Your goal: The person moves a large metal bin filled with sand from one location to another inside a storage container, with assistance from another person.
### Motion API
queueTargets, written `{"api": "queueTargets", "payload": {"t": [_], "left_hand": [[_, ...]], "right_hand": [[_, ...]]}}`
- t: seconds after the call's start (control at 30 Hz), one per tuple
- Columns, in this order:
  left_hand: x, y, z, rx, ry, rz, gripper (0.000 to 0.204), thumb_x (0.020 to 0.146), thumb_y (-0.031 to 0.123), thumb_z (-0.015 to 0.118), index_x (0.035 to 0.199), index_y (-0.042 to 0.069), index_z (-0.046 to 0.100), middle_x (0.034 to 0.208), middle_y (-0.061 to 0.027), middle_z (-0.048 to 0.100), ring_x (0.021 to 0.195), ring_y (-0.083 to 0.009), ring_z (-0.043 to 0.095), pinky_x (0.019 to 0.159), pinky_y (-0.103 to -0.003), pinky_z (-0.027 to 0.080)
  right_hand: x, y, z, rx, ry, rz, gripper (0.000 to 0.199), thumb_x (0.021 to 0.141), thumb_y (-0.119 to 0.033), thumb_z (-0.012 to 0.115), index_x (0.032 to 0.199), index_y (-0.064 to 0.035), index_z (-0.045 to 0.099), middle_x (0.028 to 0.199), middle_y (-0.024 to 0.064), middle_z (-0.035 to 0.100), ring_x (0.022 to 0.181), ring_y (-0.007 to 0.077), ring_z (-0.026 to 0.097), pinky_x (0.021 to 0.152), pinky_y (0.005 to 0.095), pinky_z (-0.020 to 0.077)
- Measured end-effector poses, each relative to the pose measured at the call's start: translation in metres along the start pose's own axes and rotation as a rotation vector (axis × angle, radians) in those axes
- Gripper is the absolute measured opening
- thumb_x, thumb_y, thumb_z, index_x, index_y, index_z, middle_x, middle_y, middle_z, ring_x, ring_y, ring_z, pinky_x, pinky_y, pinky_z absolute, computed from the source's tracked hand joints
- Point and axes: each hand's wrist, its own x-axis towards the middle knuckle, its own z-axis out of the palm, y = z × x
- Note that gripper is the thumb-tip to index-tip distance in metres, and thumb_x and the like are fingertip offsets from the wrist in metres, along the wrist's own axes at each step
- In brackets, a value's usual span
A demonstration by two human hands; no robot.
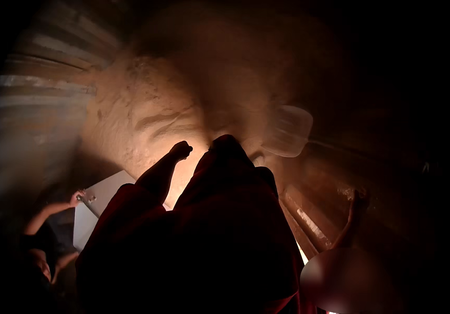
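Observation:
My left hand (182, 150) is a dark outline over brightly lit, pale brown loose ground (146, 118). Its fingers are curled closed, and whatever they may hold is lost in shadow. A dark reddish garment (225, 220) fills the lower middle and peaks just right of that hand. I cannot find my right hand in the dark. Beyond the garment, to the right, lies a pale translucent flat piece with rounded corners (287, 131). From it a thin dark line, perhaps a handle, runs to the right. A small curved pale object (258, 158) shows beside the garment.
At lower left another person's hand (76, 198) touches a white box or panel (110, 188). At lower right someone's arm (346, 233) reaches up near a wooden beam (308, 220). Ribbed boards (41, 115) line the left side. The right side is very dark.

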Motion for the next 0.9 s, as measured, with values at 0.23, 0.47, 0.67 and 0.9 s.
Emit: {"api": "queueTargets", "payload": {"t": [0.23,0.47,0.67,0.9], "left_hand": [[-0.113,0.056,0.012,-0.553,0.128,-0.385,0.019,0.079,0.020,0.059,0.080,0.002,0.054,0.059,-0.0098,0.057,0.048,-0.0209,0.055,0.047,-0.034,0.047],[-0.205,0.132,-0.078,-0.482,-0.037,-0.074,0.021,0.075,0.021,0.061,0.081,0.001,0.063,0.069,-0.0084,0.063,0.062,-0.0147,0.056,0.054,-0.031,0.045],[-0.268,0.108,-0.251,-0.745,0.164,-0.167,0.020,0.080,0.019,0.058,0.088,0.001,0.058,0.072,-0.0110,0.062,0.064,-0.0184,0.058,0.057,-0.033,0.049],[-0.274,-0.153,-0.268,-0.600,0.187,-0.414,0.028,0.081,0.022,0.057,0.094,-0.002,0.058,0.070,-0.0148,0.062,0.059,-0.0240,0.061,0.057,-0.038,0.051]], "right_hand": [[0.219,-0.037,-0.071,-0.968,-0.108,-0.359,0.066,0.074,-0.037,0.067,0.128,-0.0068,0.044,0.129,0.0186,0.046,0.120,0.0364,0.041,0.104,0.0494,0.0299],[0.225,-0.294,-0.169,-1.404,-0.524,-0.226,0.068,0.068,-0.034,0.068,0.128,-0.0119,0.046,0.130,0.0162,0.047,0.120,0.0361,0.044,0.102,0.0537,0.0303],[0.171,-0.439,-0.140,-1.525,-0.530,-0.200,0.068,0.071,-0.027,0.066,0.131,-0.0106,0.041,0.124,0.0135,0.054,0.115,0.0296,0.052,0.095,0.0461,0.0415],[-0.039,-0.432,0.004,-1.494,-0.686,-0.120,0.037,0.063,-0.019,0.071,0.099,-0.0095,0.069,0.107,0.0121,0.065,0.101,0.0257,0.062,0.083,0.0370,0.0510]]}}
